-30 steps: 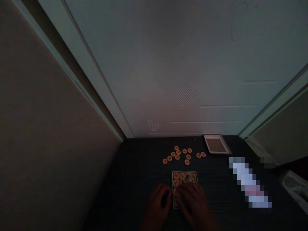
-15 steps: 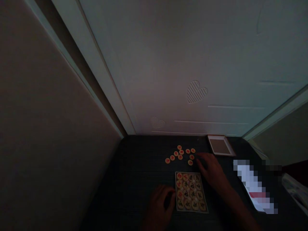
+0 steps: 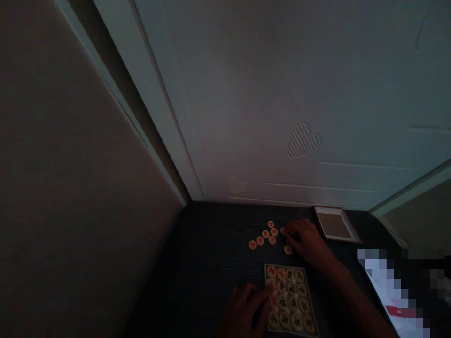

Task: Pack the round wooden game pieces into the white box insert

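A shallow square box (image 3: 312, 293) on the dark table holds rows of round xiangqi pieces, most with black characters and a few with red ones in the left column and top row. My left hand (image 3: 244, 307) is at the box's left side, thumb and index finger closed at a red-marked piece (image 3: 274, 300). Beyond the box, my right hand (image 3: 306, 239) reaches in from the right, its fingertips closed on a loose xiangqi piece (image 3: 283, 231). Another loose piece (image 3: 288, 249) lies just below those fingers. The picture is dim, and fingers partly hide the pieces they touch.
Several red-marked xiangqi pieces (image 3: 265, 234) lie loose left of my right hand. An upturned box lid (image 3: 334, 224) rests at the back right. A bright, blurred-out flat object (image 3: 391, 291) lies to the right. A white panel with hearts (image 3: 303, 141) rises behind the table.
My right hand has moved left over the loose pieces and now covers some of them. My left hand has moved from beside the box onto its left edge. The view has shifted slightly.
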`<action>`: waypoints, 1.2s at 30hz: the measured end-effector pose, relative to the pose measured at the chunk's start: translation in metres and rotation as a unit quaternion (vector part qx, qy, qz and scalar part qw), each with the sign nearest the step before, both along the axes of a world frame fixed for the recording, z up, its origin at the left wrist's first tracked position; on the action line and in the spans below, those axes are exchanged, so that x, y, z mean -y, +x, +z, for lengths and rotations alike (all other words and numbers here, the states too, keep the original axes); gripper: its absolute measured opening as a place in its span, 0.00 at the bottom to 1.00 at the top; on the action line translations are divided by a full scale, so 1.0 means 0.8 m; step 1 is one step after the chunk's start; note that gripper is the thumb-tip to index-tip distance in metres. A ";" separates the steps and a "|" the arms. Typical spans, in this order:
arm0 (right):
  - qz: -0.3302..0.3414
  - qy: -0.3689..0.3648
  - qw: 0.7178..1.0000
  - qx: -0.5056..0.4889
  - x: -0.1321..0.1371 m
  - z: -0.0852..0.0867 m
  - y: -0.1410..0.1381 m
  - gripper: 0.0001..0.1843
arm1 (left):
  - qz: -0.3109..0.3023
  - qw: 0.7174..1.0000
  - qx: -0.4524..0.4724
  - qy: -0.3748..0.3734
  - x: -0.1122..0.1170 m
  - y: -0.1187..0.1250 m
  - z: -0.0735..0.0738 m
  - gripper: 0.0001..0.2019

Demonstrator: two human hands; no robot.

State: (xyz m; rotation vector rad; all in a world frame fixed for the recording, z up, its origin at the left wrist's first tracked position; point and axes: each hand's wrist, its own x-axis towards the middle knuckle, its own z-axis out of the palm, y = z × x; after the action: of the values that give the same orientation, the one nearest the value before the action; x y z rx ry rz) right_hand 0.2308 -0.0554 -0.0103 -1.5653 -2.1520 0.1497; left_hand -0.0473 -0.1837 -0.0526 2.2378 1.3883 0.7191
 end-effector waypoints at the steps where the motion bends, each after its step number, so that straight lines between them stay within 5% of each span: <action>1: 0.000 -0.005 1.000 0.003 -0.001 -0.002 0.000 0.07 | 0.013 1.000 -0.006 0.014 0.000 0.001 -0.006 0.16; 5: -0.008 -0.018 1.000 0.009 -0.008 -0.006 -0.005 0.06 | 0.038 0.998 -0.019 0.054 -0.001 -0.001 -0.008 0.16; 9: -0.025 -0.010 1.000 0.000 -0.002 0.003 -0.009 0.07 | -0.035 0.999 -0.010 0.021 -0.003 -0.006 0.018 0.15; 15: -0.029 0.061 0.997 -0.043 0.084 0.023 -0.012 0.12 | -0.056 0.998 -0.007 -0.015 -0.002 -0.004 0.035 0.14; 21: -0.049 0.053 0.997 -0.033 0.160 -0.003 -0.028 0.14 | -0.008 1.000 -0.007 -0.026 0.002 -0.003 0.020 0.16; 31: -0.052 0.048 0.997 -0.006 0.178 -0.022 -0.040 0.19 | 0.013 0.997 0.050 -0.057 0.000 0.001 0.042 0.13; 36: -0.067 0.061 0.994 -0.060 0.193 -0.029 -0.039 0.21 | -0.026 0.999 -0.006 0.019 -0.006 0.008 0.062 0.16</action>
State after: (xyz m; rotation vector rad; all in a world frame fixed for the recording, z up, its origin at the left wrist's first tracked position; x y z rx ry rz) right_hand 0.1995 -0.2098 -0.0336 -1.5831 -1.9208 0.0668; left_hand -0.0408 -0.1790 -0.0034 2.3025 1.3264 0.7206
